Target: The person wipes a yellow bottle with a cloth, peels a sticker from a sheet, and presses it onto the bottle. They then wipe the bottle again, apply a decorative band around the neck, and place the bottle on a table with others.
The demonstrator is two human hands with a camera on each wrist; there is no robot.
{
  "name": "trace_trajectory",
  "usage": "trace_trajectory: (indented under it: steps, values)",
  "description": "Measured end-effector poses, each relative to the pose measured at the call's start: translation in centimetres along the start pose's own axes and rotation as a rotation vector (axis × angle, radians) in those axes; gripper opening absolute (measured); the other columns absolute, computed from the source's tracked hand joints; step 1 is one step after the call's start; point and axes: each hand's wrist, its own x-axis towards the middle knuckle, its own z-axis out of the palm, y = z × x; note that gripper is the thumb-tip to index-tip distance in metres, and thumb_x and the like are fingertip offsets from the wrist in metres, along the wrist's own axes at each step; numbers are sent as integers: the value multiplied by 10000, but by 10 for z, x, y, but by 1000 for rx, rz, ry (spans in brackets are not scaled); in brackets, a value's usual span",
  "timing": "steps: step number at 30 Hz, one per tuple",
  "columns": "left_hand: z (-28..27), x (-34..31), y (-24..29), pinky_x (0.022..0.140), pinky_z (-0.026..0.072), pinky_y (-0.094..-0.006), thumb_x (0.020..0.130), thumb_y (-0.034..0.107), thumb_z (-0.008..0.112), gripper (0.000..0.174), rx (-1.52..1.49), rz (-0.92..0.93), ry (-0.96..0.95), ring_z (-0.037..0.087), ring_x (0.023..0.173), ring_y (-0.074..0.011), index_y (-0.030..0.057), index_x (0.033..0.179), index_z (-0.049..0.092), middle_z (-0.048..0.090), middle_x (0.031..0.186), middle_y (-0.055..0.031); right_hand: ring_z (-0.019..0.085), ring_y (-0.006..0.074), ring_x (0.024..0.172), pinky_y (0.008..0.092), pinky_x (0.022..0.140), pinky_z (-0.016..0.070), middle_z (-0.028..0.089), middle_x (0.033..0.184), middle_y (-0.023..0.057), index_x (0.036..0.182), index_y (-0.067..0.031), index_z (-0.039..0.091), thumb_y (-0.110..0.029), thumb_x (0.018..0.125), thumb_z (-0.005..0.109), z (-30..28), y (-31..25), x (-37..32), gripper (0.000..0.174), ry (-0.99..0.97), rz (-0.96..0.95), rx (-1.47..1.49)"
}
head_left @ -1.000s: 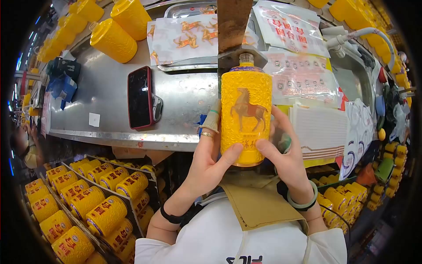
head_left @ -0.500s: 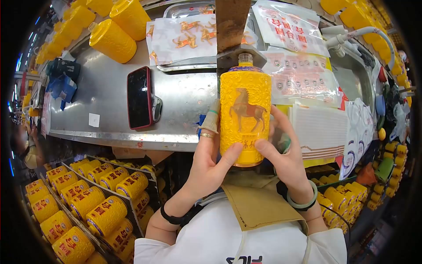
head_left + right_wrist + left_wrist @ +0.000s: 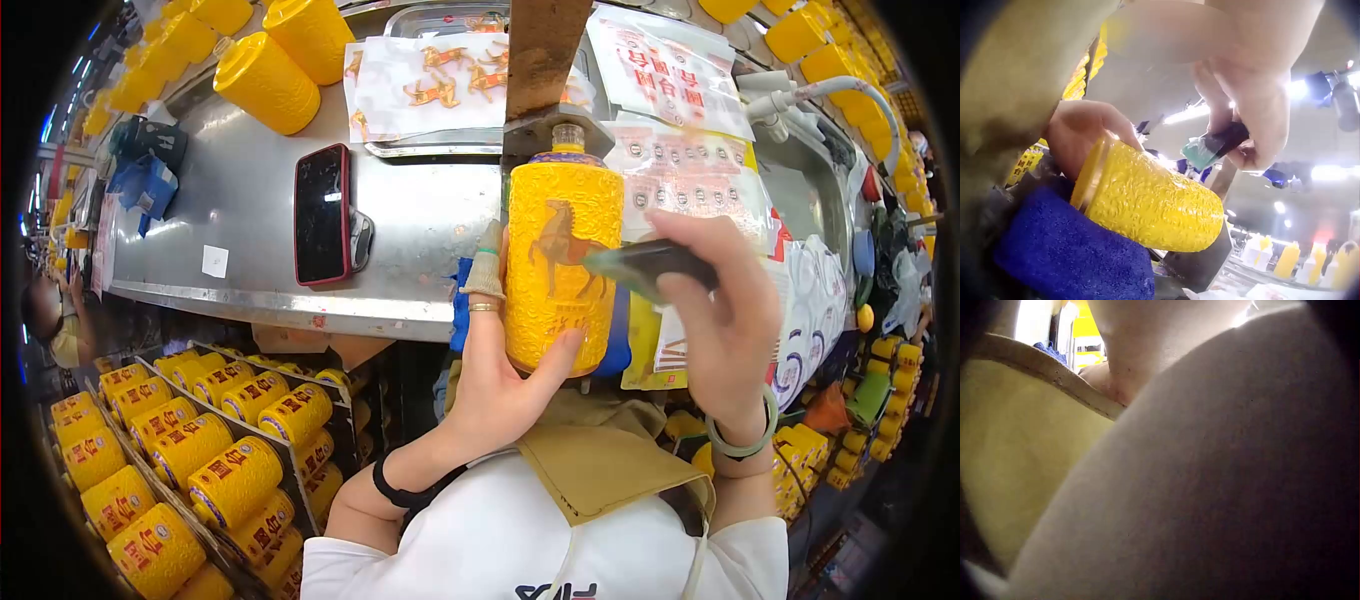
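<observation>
Fingers (image 3: 484,322) gripping bottle (image 3: 556,300), right hand (image 3: 726,325) pinching scraper (image 3: 640,266), perhaps

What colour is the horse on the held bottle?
Bronze-brown horse on the yellow bottle; head view shows it best.

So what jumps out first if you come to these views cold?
The yellow bottle with its horse picture, dead centre, gripped by the left hand. The right hand pinches a dark green tool by its side; rows of matching bottles lie at lower left.

Right hand (image 3: 728,325) off the yellow bottle (image 3: 548,310), dark green tool (image 3: 645,266) in its fingers (image 3: 692,226) at the horse (image 3: 556,240).
</observation>
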Motion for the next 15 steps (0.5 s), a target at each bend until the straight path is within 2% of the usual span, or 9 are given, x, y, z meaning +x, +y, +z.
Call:
trace_trajectory:
  steps: [1,3,4,8,14,15]
  values:
    - [0,0,-1,1204,364,-414,976,-23,632,921,-13,4,2,391,1486,-268,-9,1658,14,317,1612,-192,654,243,1012,336,900,533,713,1111,136,1237,-12,708,107,872,667,1,-6,4,386,0,-1,0]
    - [0,0,2,1204,364,-415,980,-25,626,914,64,26,-5,392,1485,-267,-3,1660,15,318,1613,-192,628,297,941,369,804,538,713,1103,132,1279,-17,694,93,837,683,3,-13,11,456,-258,-279,-271]
    - [0,1,2,1204,364,-416,984,-27,619,907,141,47,-12,393,1483,-267,3,1662,17,320,1614,-192,564,338,860,411,800,474,697,1042,136,1310,-5,678,94,795,698,14,-7,9,525,-225,-333,-214]
    - [0,-1,-2,1205,361,-417,992,-20,619,904,70,39,-3,387,1488,-266,11,1664,16,315,1623,-191,574,323,887,404,813,479,711,1063,120,1286,-21,696,110,814,676,15,-7,17,489,-131,-370,-370]
    - [0,0,0,1213,349,-418,1002,-17,607,898,43,59,-19,360,1506,-262,12,1665,2,294,1637,-192,596,308,887,385,801,489,734,1066,105,1241,-29,719,94,815,697,18,-6,11,444,-145,-328,-293]
    - [-1,0,2,1219,343,-421,974,-19,655,956,12,14,-12,349,1515,-266,14,1666,-5,277,1648,-192,596,308,887,385,801,489,734,1066,105,1241,-29,719,94,815,697,18,-2,11,444,-141,-326,-295]
